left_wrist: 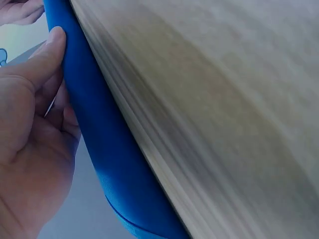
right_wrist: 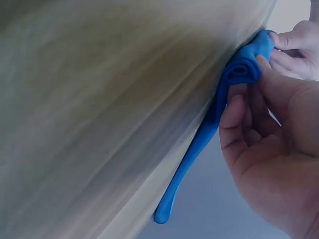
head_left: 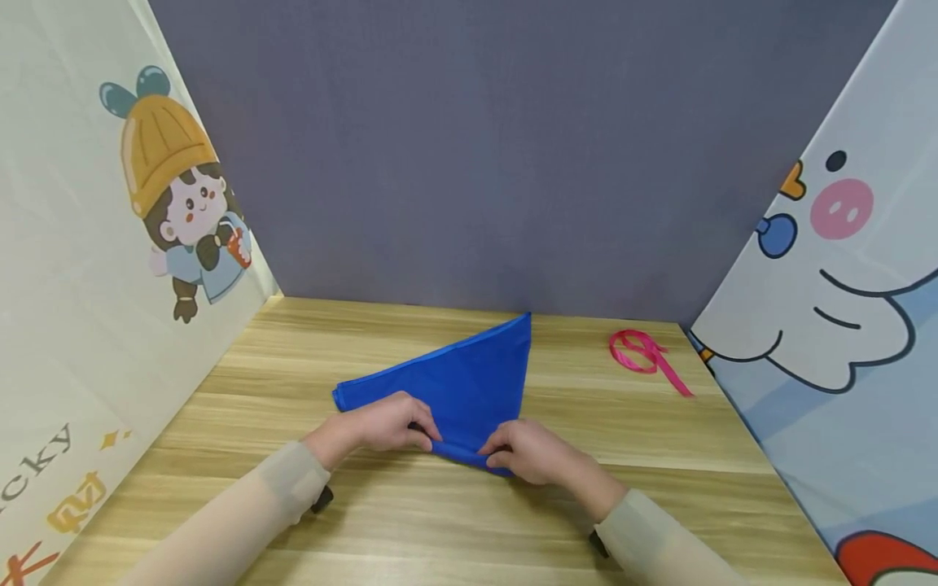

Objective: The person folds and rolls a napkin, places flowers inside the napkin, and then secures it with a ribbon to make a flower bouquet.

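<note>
A blue cloth point(head_left: 469, 374) lies on the wooden table, its near edge rolled into a narrow tube. In the right wrist view the roll's spiral end point(right_wrist: 241, 71) shows, with the flat part trailing away from it. My left hand point(head_left: 388, 422) grips the rolled edge near its middle; in the left wrist view the thumb presses on the blue roll point(left_wrist: 94, 109). Toward the roll's right end, my right hand point(head_left: 538, 452) pinches it between thumb and fingers. Some fingertips are hidden behind the cloth.
A pink ribbon point(head_left: 637, 352), looped with a straight tail, lies at the back right of the wooden table point(head_left: 623, 521). A grey panel point(head_left: 476, 163) stands behind the table. Printed cartoon sheets point(head_left: 66, 244) flank both sides.
</note>
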`<state>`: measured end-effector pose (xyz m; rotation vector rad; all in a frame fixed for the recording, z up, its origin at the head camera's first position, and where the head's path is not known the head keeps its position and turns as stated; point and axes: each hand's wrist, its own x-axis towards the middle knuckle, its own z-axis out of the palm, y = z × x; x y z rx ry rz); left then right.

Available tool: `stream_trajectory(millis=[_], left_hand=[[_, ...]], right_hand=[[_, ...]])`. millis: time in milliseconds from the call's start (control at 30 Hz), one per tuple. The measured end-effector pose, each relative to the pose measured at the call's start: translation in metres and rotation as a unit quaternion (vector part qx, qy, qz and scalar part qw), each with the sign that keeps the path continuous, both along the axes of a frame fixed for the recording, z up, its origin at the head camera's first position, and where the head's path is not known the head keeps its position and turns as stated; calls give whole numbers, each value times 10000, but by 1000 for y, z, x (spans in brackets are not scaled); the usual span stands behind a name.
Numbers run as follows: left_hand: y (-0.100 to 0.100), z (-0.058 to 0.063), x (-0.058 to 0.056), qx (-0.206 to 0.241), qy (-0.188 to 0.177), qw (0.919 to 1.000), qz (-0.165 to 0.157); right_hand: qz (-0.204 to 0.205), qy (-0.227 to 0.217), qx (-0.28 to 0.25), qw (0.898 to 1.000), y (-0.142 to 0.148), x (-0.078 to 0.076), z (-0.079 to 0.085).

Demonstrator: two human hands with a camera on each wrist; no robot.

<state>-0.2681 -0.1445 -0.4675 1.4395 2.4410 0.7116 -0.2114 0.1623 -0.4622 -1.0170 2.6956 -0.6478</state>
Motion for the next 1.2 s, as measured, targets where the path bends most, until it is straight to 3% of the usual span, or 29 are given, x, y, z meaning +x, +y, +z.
stream_trajectory(millis=[233, 400, 533, 867, 1200], left_hand=[[-2, 1, 0, -63, -570, 9973, 469], [-1, 0, -3, -39, -642, 9964, 559], [-2, -2, -5, 9, -656, 9965, 522], [-4, -1, -5, -48, -25, 9996, 262], [-5, 2, -2, -258, -66, 9994, 202]], right_hand=[[-244, -168, -5, 9996, 3, -3, 0], [-298, -391, -277, 9984, 4, -4, 0], [-141, -310, -392, 9987, 4, -4, -2], [-161, 48, -325, 9993, 0, -4, -1], [-145, 799, 300, 9962, -3, 3, 3]])
